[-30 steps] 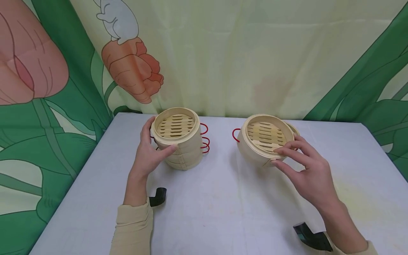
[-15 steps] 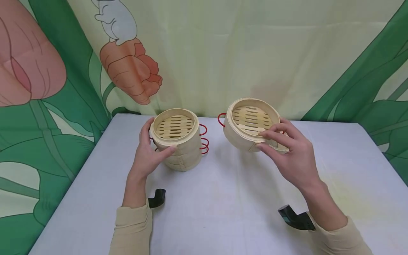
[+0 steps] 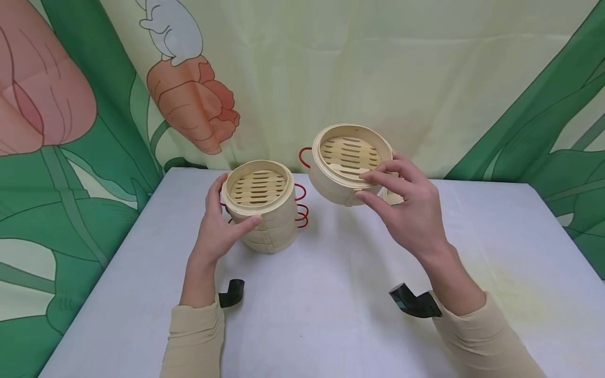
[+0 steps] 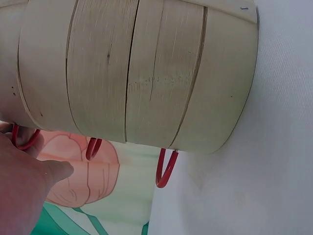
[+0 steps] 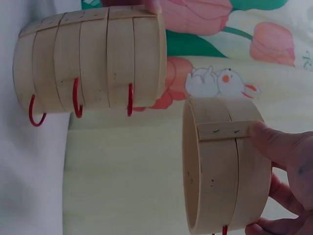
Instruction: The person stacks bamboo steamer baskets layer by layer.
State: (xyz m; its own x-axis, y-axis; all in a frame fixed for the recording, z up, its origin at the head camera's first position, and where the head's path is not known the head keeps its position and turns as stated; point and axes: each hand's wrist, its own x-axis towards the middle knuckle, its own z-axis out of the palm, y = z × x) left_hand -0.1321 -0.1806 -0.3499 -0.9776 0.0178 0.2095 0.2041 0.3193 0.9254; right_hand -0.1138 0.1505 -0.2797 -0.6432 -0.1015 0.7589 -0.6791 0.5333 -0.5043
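A stack of bamboo steamer tiers [image 3: 264, 210] with red wire handles [image 3: 302, 207] stands on the white table [image 3: 331, 294]. My left hand [image 3: 219, 220] grips its left side, thumb on the front wall. My right hand [image 3: 402, 210] holds a single steamer tier [image 3: 347, 157] in the air, tilted, right of and slightly above the stack, with its thumb on the outer wall and fingers over the rim. The left wrist view shows the stack's wall [image 4: 137, 73] close up beside my left hand [image 4: 24, 186]. The right wrist view shows the held tier [image 5: 225, 171] apart from the stack [image 5: 93, 63].
A pale bamboo piece [image 3: 392, 197] lies on the table behind my right hand, mostly hidden. A printed cloth backdrop [image 3: 425, 79] hangs behind the table's far edge. Black wrist mounts [image 3: 231, 293] [image 3: 413, 303] sit near both sleeves.
My right hand has lifted the single tier off the table and carried it up and to the left, nearer the stack. The left hand and the stack stay put.
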